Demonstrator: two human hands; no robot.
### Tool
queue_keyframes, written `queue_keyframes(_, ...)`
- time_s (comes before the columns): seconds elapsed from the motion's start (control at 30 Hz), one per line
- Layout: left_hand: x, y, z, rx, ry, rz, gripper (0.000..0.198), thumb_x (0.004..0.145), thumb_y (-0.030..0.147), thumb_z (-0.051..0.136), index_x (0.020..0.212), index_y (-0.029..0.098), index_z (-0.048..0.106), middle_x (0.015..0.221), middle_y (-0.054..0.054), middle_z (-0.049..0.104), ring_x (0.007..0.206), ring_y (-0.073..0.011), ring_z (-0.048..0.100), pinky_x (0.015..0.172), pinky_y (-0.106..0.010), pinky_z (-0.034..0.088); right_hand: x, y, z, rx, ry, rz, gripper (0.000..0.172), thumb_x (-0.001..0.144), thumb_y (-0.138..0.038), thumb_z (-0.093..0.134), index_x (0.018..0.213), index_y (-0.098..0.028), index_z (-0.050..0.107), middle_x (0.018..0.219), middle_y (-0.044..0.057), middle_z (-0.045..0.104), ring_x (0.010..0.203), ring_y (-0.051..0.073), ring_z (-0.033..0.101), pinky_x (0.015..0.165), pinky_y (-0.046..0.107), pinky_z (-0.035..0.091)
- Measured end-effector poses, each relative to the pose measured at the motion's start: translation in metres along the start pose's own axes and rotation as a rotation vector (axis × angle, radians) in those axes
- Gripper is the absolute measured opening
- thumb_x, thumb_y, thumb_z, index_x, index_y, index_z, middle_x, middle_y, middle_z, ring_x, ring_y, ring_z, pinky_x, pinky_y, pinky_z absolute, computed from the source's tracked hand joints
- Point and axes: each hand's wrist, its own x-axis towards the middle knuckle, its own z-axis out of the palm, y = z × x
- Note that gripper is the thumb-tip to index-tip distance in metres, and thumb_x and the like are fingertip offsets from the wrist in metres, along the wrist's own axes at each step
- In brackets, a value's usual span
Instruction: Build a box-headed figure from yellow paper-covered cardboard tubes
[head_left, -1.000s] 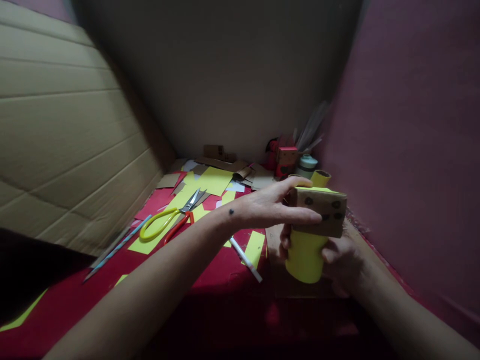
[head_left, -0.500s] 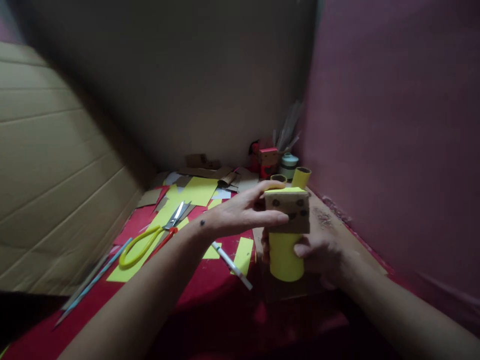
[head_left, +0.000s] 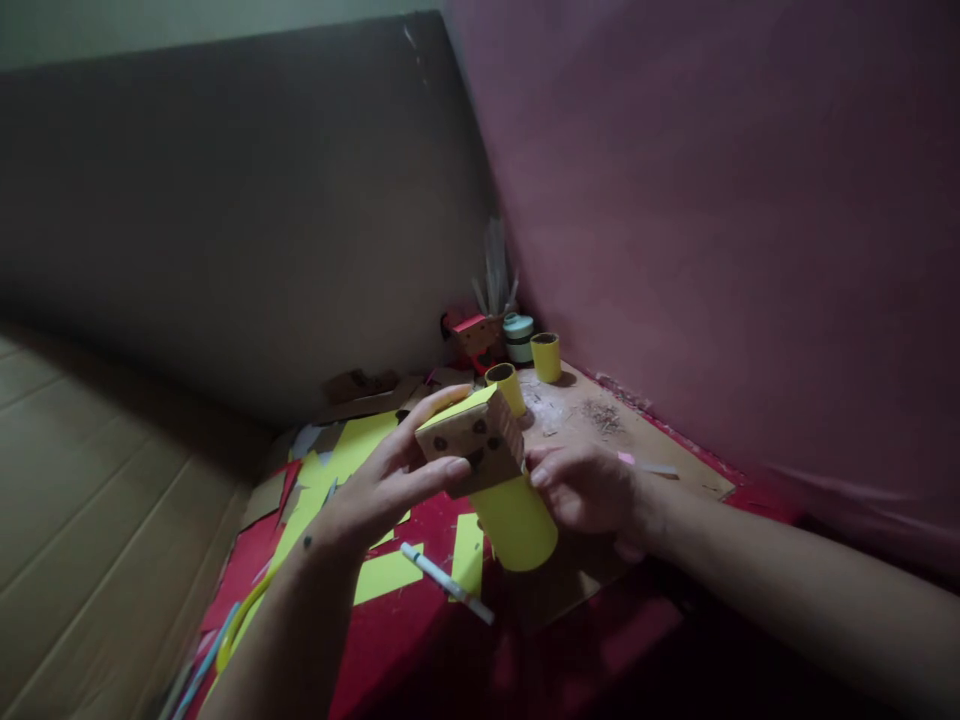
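Note:
A cardboard figure (head_left: 517, 530) tilts to the left in front of me, its box head on a round yellow paper body. Dark drawn marks form eyes and a mouth on the brown front of the head, and yellow paper covers its top. My left hand (head_left: 401, 465) grips that head from the left, thumb across the front and fingers over the top. On the other side my right hand (head_left: 589, 485) is closed, its thumb and forefinger at the joint of head and body. Its other fingers are curled and partly hidden.
A white marker (head_left: 448, 583) lies by yellow paper strips (head_left: 466, 555) on the red cloth. Behind stand two yellow tubes (head_left: 546, 360), a pale jar (head_left: 518, 340) and a red cardboard figure (head_left: 474, 345). Yellow-handled scissors (head_left: 244, 620) are partly behind my left arm. Walls close both sides.
The figure has moved left and tilted from upright. My right hand has shifted from around the yellow body to the head's lower right edge. The view has turned right and tipped.

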Motion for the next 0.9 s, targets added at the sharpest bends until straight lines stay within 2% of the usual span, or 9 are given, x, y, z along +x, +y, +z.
queue_keyframes(0.17, 0.001, 0.003, 0.004, 0.041, 0.095, 0.007, 0.060, 0.081, 0.030, 0.072, 0.135, 0.032, 0.046, 0.113, -0.002, 0.061, 0.098, -0.0167, 0.056, 0.080, -0.023, 0.048, -0.001, -0.002, -0.002, 0.027, 0.010, -0.019, 0.037, 0.066, -0.015, 0.063, 0.103, -0.016, 0.065, 0.095, 0.006, 0.070, 0.091, 0.022, 0.064, 0.090, 0.038, 0.045)
queue_keyframes(0.3, -0.002, 0.014, 0.005, 0.071, 0.172, 0.022, 0.064, 0.079, 0.031, 0.074, 0.135, 0.027, 0.044, 0.113, -0.004, 0.062, 0.098, -0.0163, 0.058, 0.079, -0.021, 0.049, -0.001, -0.002, -0.004, 0.000, 0.035, -0.066, 0.032, 0.071, -0.020, 0.064, 0.103, -0.018, 0.065, 0.099, 0.006, 0.068, 0.093, 0.023, 0.063, 0.095, 0.042, 0.044)
queue_keyframes(0.37, -0.004, 0.019, 0.003, 0.123, 0.223, 0.021, 0.068, 0.077, 0.032, 0.075, 0.136, 0.023, 0.042, 0.108, -0.005, 0.063, 0.093, -0.0167, 0.060, 0.073, -0.021, 0.051, -0.001, -0.003, -0.003, -0.068, 0.102, -0.107, 0.035, 0.070, -0.021, 0.065, 0.105, -0.019, 0.065, 0.102, 0.007, 0.067, 0.095, 0.024, 0.062, 0.093, 0.044, 0.045)
queue_keyframes(0.47, -0.007, 0.019, -0.003, 0.234, 0.317, 0.053, 0.075, 0.074, 0.031, 0.077, 0.137, 0.020, 0.037, 0.108, -0.007, 0.062, 0.092, -0.0188, 0.062, 0.073, -0.024, 0.053, -0.003, -0.006, 0.004, -0.240, 0.300, -0.205, 0.036, 0.068, -0.020, 0.067, 0.104, -0.021, 0.066, 0.103, 0.007, 0.066, 0.091, 0.024, 0.062, 0.087, 0.043, 0.048)
queue_keyframes(0.57, -0.006, 0.008, -0.008, 0.354, 0.404, 0.077, 0.081, 0.074, 0.033, 0.076, 0.141, 0.022, 0.032, 0.113, -0.008, 0.061, 0.095, -0.0222, 0.064, 0.082, -0.034, 0.054, -0.006, -0.011, 0.013, -0.414, 0.482, -0.393, 0.031, 0.070, -0.020, 0.067, 0.101, -0.022, 0.067, 0.104, 0.006, 0.066, 0.094, 0.023, 0.061, 0.085, 0.039, 0.047)
queue_keyframes(0.7, 0.004, -0.011, -0.007, 0.537, 0.424, 0.102, 0.080, 0.077, 0.035, 0.072, 0.143, 0.021, 0.030, 0.120, -0.013, 0.060, 0.100, -0.0284, 0.064, 0.087, -0.046, 0.054, -0.008, -0.015, 0.018, -0.537, 0.590, -0.611, 0.022, 0.078, -0.024, 0.062, 0.100, -0.025, 0.067, 0.101, 0.004, 0.066, 0.093, 0.021, 0.061, 0.081, 0.037, 0.047)
queue_keyframes(0.77, 0.008, -0.014, -0.005, 0.661, 0.427, 0.120, 0.078, 0.078, 0.034, 0.071, 0.143, 0.019, 0.031, 0.127, -0.016, 0.057, 0.108, -0.0311, 0.061, 0.092, -0.048, 0.052, -0.008, -0.016, 0.017, -0.566, 0.614, -0.634, 0.021, 0.079, -0.025, 0.062, 0.100, -0.025, 0.067, 0.100, 0.003, 0.066, 0.092, 0.020, 0.060, 0.075, 0.035, 0.047)
queue_keyframes(0.9, 0.009, -0.014, -0.006, 0.774, 0.435, 0.142, 0.074, 0.080, 0.034, 0.069, 0.143, 0.020, 0.032, 0.134, -0.017, 0.052, 0.112, -0.0321, 0.060, 0.092, -0.047, 0.051, -0.008, -0.012, 0.015, -0.599, 0.630, -0.540, 0.020, 0.079, -0.026, 0.065, 0.099, -0.025, 0.066, 0.100, 0.003, 0.066, 0.087, 0.019, 0.059, 0.056, 0.026, 0.042)
